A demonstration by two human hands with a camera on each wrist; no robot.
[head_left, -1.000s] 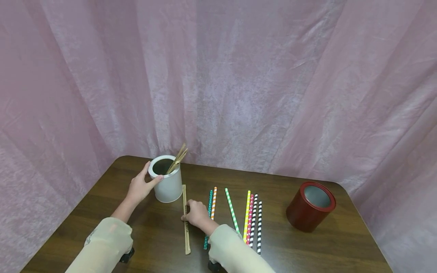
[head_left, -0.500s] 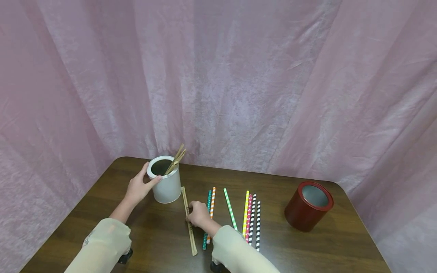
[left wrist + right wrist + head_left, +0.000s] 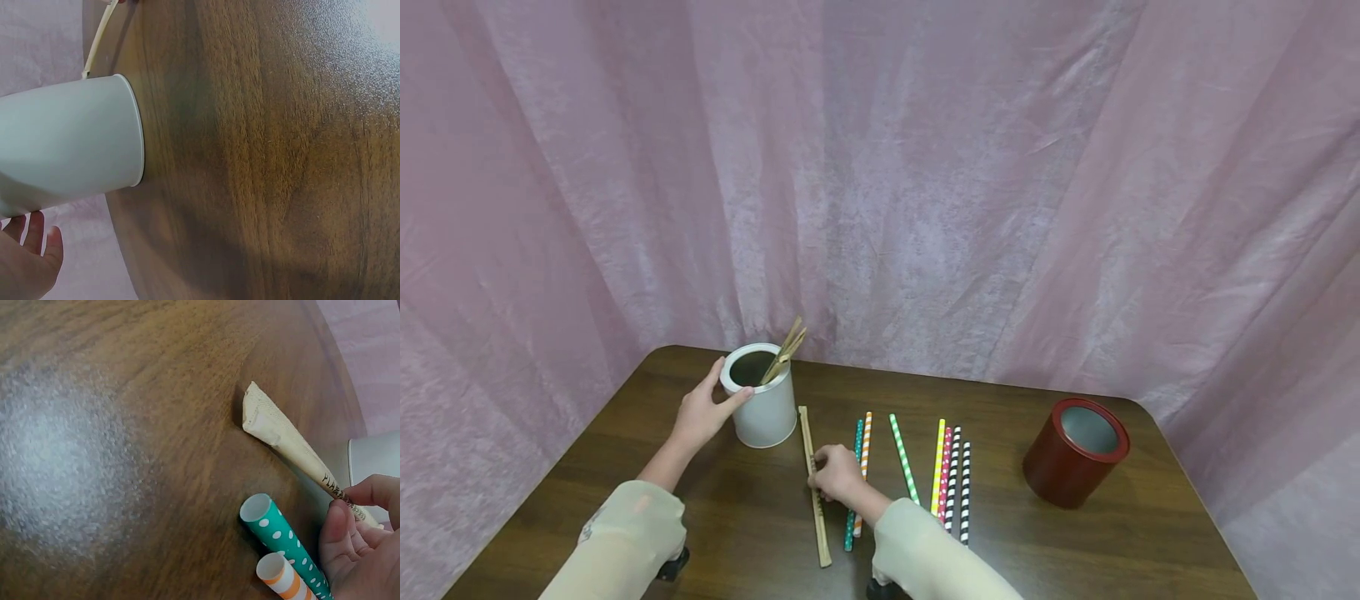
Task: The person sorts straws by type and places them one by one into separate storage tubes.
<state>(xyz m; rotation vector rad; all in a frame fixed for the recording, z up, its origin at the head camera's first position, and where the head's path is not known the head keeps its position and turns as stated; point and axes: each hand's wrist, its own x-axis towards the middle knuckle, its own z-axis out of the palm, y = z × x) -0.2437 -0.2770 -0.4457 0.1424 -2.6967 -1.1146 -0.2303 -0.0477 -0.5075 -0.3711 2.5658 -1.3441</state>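
My left hand (image 3: 702, 414) holds the side of a white can (image 3: 765, 417), thumb near the front rim and fingers on the left wall. In the left wrist view, fingertips (image 3: 35, 228) touch its wall. Several paper-wrapped sticks (image 3: 787, 350) lean out of the can's mouth. With thumb and index finger, my right hand (image 3: 838, 475) pinches a long tan paper-wrapped stick (image 3: 294, 450) with dark print, low over the table. Just right of it lie a teal dotted paper straw (image 3: 278, 531) and an orange-striped paper straw (image 3: 287, 578).
Farther right on the wooden table (image 3: 1060, 558) lie a green-striped straw (image 3: 905, 458), a yellow straw (image 3: 938, 467), a pink dotted straw (image 3: 946, 471) and black-striped straws (image 3: 966, 492). A red can (image 3: 1075, 454) stands at the right. A pink curtain (image 3: 880, 208) hangs behind.
The pinched stick has turned slightly, its near end swinging right, and my right hand has shifted a little to the right. My left hand keeps its place on the white can.
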